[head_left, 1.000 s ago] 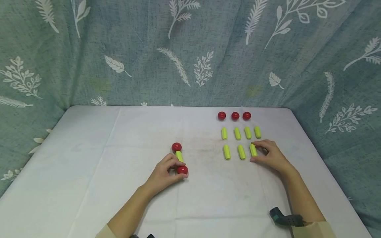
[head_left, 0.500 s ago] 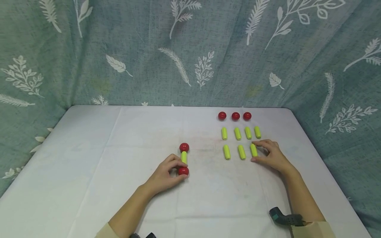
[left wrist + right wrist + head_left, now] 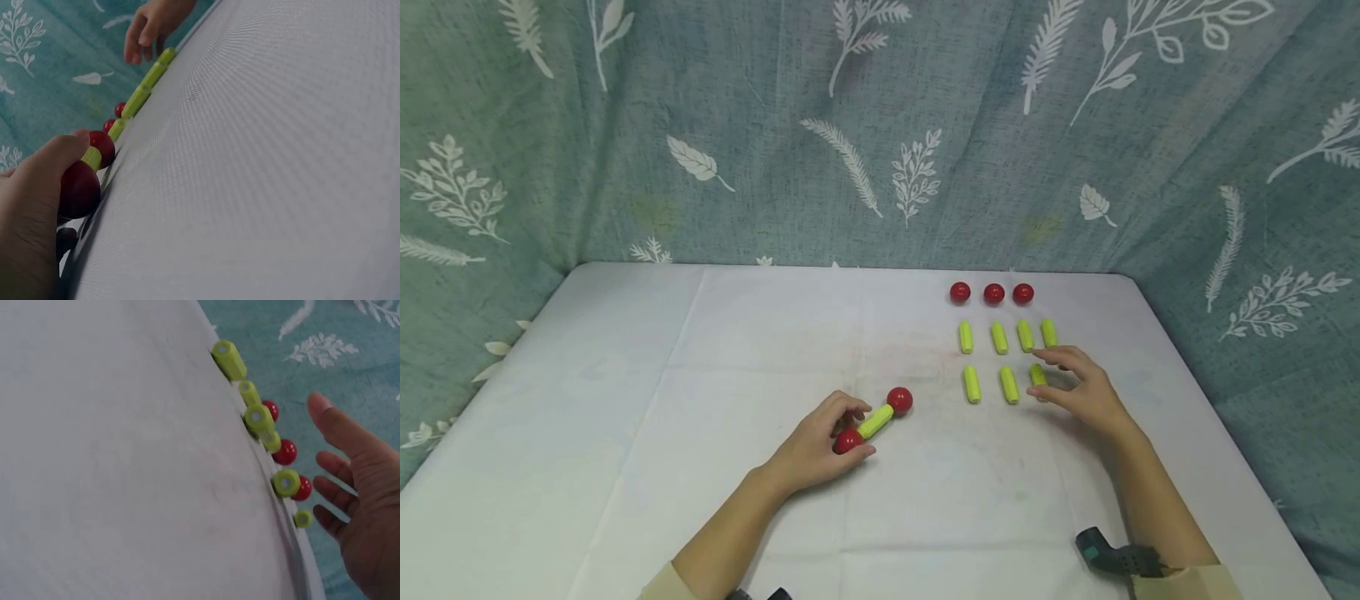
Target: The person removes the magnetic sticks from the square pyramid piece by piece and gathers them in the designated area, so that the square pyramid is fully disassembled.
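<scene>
My left hand (image 3: 812,439) lies around the near end of a dumbbell-shaped piece, its fingers and thumb spread wider than the ball. The piece is a yellow-green stick (image 3: 876,422) with a red ball (image 3: 899,400) at its far end and another red ball (image 3: 849,441) at its near end, inside the hand. It points diagonally away to the right. In the left wrist view the thumb passes beside both balls. My right hand (image 3: 1086,392) hovers with fingers apart over the nearest right stick (image 3: 1037,375), partly covering it. In the right wrist view nothing is between its fingers.
Several yellow-green sticks (image 3: 1008,385) lie in two rows on the white-covered table (image 3: 737,350), right of centre. Behind them stand three red balls (image 3: 993,293) in a row. A leaf-patterned curtain (image 3: 760,150) borders the table's back and sides.
The dumbbell-shaped piece has swung clockwise, its far ball moving right and nearer and its near ball into the left hand. Both hands have spread their fingers; the right has let go of its stick.
</scene>
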`<state>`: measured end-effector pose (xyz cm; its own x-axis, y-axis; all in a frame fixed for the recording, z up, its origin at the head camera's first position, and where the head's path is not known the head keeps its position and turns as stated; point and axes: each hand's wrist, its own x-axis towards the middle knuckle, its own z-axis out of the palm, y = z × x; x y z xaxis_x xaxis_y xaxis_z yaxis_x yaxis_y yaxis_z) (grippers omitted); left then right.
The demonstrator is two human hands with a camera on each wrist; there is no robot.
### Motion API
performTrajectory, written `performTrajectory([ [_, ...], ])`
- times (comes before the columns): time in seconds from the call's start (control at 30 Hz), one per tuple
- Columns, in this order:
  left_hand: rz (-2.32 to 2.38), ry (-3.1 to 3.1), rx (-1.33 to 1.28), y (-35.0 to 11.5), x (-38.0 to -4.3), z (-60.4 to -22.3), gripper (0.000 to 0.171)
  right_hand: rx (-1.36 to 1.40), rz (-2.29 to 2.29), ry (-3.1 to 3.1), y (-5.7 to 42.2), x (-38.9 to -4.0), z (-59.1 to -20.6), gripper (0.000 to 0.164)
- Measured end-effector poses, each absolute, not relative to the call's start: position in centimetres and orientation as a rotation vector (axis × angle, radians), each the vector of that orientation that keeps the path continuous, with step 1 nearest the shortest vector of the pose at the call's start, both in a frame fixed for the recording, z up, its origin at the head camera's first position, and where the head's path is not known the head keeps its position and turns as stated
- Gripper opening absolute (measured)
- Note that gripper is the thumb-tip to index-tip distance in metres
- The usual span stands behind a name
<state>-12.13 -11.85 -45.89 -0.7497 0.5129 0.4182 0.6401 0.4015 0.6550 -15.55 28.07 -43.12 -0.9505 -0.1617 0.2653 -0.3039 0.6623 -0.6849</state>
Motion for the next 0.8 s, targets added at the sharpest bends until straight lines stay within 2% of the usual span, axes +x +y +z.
performTrajectory([
  [0.13,-1.159,-2.568,-1.045,-11.8,-12.0,-45.7,0.050,0.485,1.219,-2.613,25.9,-15.1,-41.9,0.049],
  [0.43,-1.137,-2.559,-1.076,-11.9,-12.1,-46.1,0.034,0.837,1.322,-2.469,20.2,-13.6,-38.9,0.044],
  [0.8,-1.092,-2.531,-1.036,-11.7,-12.1,-46.0,0.029,1.204,1.421,-2.661,15.8,-14.5,-43.3,0.054],
])
